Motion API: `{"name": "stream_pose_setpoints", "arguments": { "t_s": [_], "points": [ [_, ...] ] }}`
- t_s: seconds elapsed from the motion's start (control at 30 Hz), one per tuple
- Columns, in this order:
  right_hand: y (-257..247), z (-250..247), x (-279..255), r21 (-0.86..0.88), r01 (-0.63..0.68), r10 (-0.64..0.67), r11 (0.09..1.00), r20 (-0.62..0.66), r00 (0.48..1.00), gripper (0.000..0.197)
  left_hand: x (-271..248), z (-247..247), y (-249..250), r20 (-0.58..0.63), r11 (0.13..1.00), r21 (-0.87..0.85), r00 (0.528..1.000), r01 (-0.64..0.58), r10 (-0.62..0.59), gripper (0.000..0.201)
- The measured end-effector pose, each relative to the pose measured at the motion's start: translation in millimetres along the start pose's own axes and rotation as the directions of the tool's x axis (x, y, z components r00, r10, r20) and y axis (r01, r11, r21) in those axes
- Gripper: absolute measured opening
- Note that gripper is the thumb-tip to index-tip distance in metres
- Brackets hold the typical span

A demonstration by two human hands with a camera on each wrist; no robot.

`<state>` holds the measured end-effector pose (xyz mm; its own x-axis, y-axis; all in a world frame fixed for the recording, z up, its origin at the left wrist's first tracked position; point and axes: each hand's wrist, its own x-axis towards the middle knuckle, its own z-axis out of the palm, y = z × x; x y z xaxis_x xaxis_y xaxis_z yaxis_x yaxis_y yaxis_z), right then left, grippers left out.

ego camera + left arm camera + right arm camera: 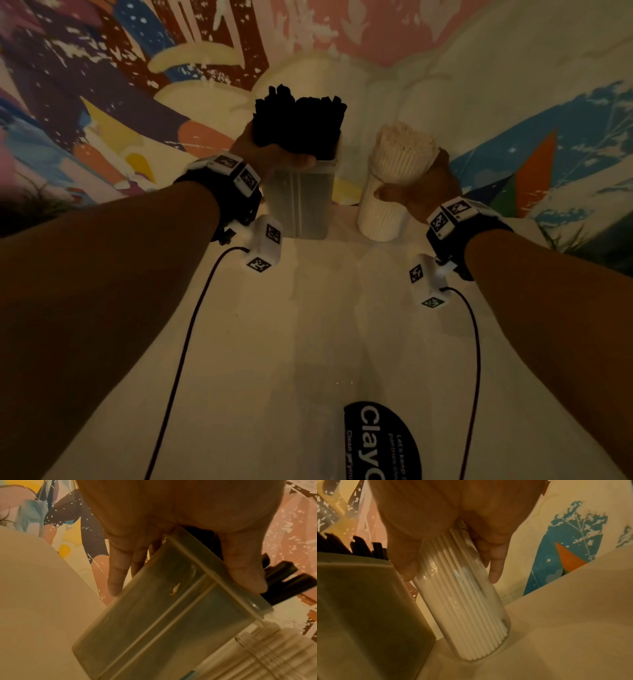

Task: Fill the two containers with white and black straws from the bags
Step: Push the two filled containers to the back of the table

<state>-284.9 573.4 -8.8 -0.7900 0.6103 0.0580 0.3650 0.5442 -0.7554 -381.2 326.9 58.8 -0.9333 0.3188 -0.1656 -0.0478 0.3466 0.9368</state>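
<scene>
**Both hands on the straw containers**

Painted mural wall [102, 102] backed a pale counter [308, 325]. At its far edge, the left hand [270, 154] gripped the black straws [298, 123] atop the square container [298, 202]. Just right, the right hand [421, 185] clasped the round container [380, 219] packed with white straws [404, 144].

Square container [301, 202] stands left of, just beside, round container [380, 212].

Painted mural wall [102, 85], black sticker [382, 442]
</scene>
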Motion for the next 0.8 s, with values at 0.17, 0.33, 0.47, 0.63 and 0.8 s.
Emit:
{"name": "stream_pose_setpoints", "arguments": {
  "t_s": [0.17,0.33,0.47,0.63,0.8],
  "points": [
    [-2.4,-0.5,-2.6,0.016,-0.035,0.035,0.999,-0.026,0.999,0.118,1.9,1.7,-0.7,-0.002,0.999,-0.036,1.0,0.006,-0.007,0.091],
    [-2.3,-9.3,-2.5,0.005,-0.043,0.043,0.999,0.01,0.999,0.112,5.5,0.0,0.0,0.02,1.0,-0.004,1.0,-0.001,0.001,0.092],
    [1.7,-10.0,0.1,0.01,-0.032,0.032,0.999,0.016,0.999,0.117,6.7,0.3,-1.8,0.018,1.0,-0.024,1.0,-0.003,0.004,0.09],
    [3.8,-8.9,5.5,-0.012,-0.02,0.021,1.0,0.047,0.999,0.128,5.1,0.4,-2.1,0.014,1.0,-0.015,1.0,0.019,-0.019,0.091],
    [5.7,-10.0,5.2,-0.024,-0.019,0.02,1.0,0.043,0.999,0.126,8.8,-0.5,-6.1,0.004,1.0,-0.005,1.0,-0.011,0.011,0.087]
  ]
}}
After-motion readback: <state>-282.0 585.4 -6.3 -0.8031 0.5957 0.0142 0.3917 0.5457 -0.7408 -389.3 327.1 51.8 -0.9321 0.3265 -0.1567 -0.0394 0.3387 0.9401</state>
